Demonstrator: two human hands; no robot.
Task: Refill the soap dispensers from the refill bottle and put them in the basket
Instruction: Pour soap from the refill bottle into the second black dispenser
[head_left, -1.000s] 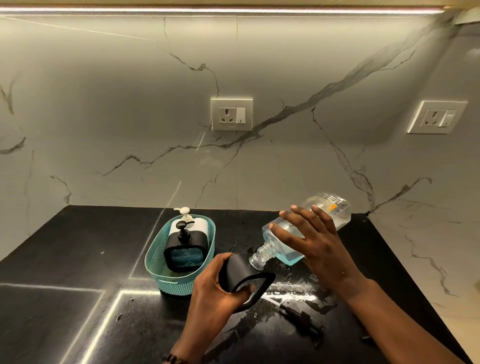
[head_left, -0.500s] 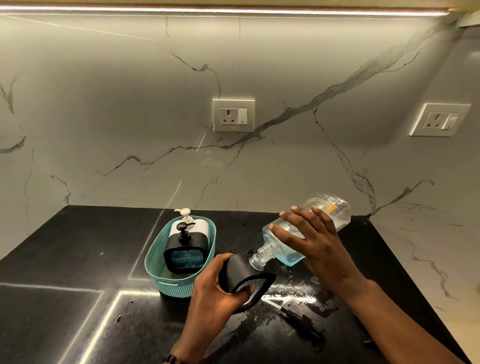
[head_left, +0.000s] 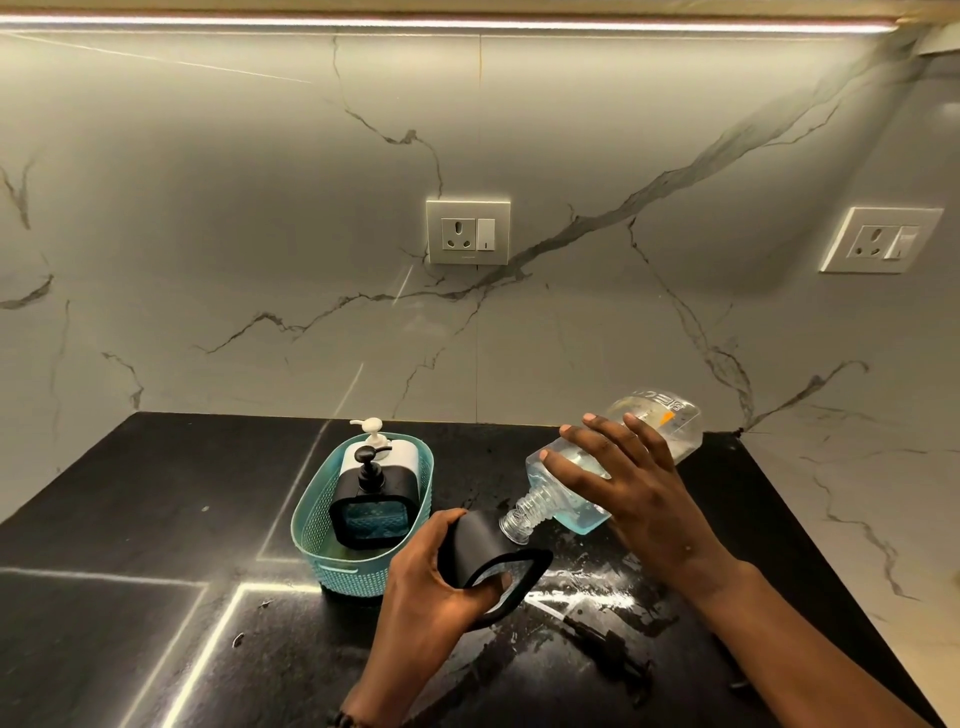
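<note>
— Nothing much is shifting since a moment ago: both hands are staying locked in the pour, and the refill bottle (head_left: 613, 462) is keeping the same tilt, neck down.

— Noting grips. Right hand (head_left: 631, 486) is wrapping over the clear bottle, fingers spread across its shoulder. Left hand (head_left: 434, 584) is closing around the black dispenser (head_left: 485, 558), tipped toward the bottle's threaded neck (head_left: 519, 519), which is touching its opening.

— So filling is still running?

— I'm judging so; the blue liquid is pooling at the low end of the bottle, near the neck. How full the dispenser is, I cannot tell.

— And the others?

— Two are already standing in the teal basket (head_left: 311, 525): a black pump dispenser (head_left: 371, 499) in front, a white one (head_left: 382, 449) behind. A loose black pump (head_left: 602, 636) is lying on the wet countertop (head_left: 130, 519), just beside the right forearm; probably this dispenser's top, waiting to go back on.

— Difference from before?

— Only the view is drifting slightly.
</note>
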